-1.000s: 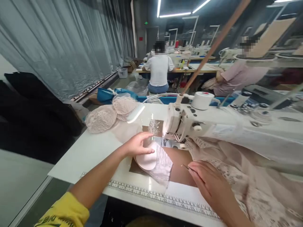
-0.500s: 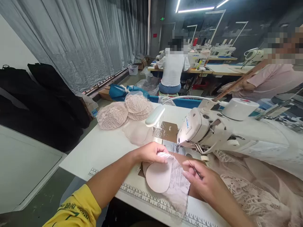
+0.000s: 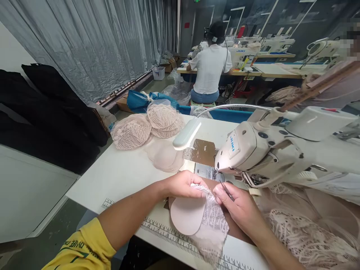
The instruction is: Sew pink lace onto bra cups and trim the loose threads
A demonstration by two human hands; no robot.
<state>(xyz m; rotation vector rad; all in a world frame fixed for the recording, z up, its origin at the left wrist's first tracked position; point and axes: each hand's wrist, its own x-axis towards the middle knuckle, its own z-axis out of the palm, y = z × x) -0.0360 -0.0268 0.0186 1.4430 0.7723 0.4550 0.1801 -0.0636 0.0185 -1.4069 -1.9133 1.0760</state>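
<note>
A beige foam bra cup [image 3: 188, 217] with white lace [image 3: 214, 221] over it lies at the near edge of the white sewing table [image 3: 123, 176]. My left hand [image 3: 184, 185] pinches the top edge of the cup and lace. My right hand [image 3: 240, 208] is closed on thin metal tweezers [image 3: 226, 191] and presses on the lace right beside the left hand. Both hands sit just in front of the needle area of the white sewing machine [image 3: 281, 150].
A pile of lace-covered cups [image 3: 149, 125] and a plain cup [image 3: 164, 157] lie at the table's far left. A lamp [image 3: 187, 134] hangs over the middle. Heaped lace fabric [image 3: 306, 232] fills the right. A printed ruler [image 3: 174, 234] runs along the front edge. Other people sit at machines behind.
My view has tilted and shifted. My right hand moved left onto the lace, close to the left hand. The cup and lace were drawn slightly nearer the front edge.
</note>
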